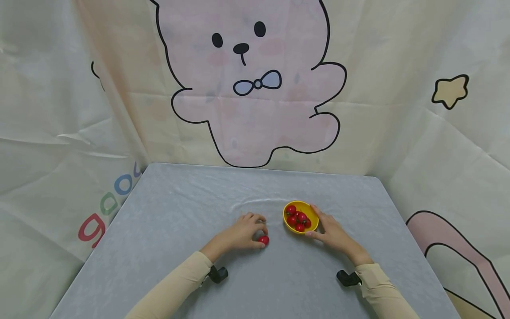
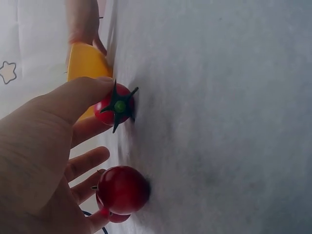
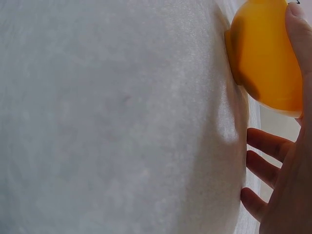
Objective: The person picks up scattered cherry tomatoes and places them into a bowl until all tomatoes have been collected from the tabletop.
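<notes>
My left hand (image 1: 244,233) is low over the table, left of the bowl, with thumb and index finger around a red cherry tomato (image 1: 264,240). The left wrist view shows this tomato's green star-shaped stem facing the camera. Beneath the other fingers there, two more red tomatoes (image 2: 124,190) lie close together; the hand hides them in the head view. Several red tomatoes (image 1: 291,220) lie inside a yellow bowl (image 1: 310,212). My right hand (image 1: 334,234) grips the bowl's right side between thumb and index finger, its other fingers spread near the tabletop.
A grey cloth covers the table (image 1: 191,195). Behind it hangs a pale curtain (image 1: 378,110) with a cartoon bear, and similar cloth flanks both sides. Black wrist mounts (image 1: 218,274) sit below both hands.
</notes>
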Available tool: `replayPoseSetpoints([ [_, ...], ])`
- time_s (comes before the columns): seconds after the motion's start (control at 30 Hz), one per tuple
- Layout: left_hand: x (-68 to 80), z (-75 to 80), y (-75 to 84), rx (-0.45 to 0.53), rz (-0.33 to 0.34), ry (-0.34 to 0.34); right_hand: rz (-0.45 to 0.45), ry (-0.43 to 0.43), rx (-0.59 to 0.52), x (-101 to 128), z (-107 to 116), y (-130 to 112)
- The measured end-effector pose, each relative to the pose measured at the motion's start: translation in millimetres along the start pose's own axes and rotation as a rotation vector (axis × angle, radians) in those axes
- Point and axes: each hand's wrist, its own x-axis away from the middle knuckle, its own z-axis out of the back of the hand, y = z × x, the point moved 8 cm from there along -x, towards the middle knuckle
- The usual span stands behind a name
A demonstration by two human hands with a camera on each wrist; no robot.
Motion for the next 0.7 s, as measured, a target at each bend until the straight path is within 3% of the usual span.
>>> replayPoseSetpoints([
  [0.7,-0.1,-6.4,0.1,-0.002,0.008,-0.007,0.030,0.025,0.003,0.1,1.1,-0.7],
])
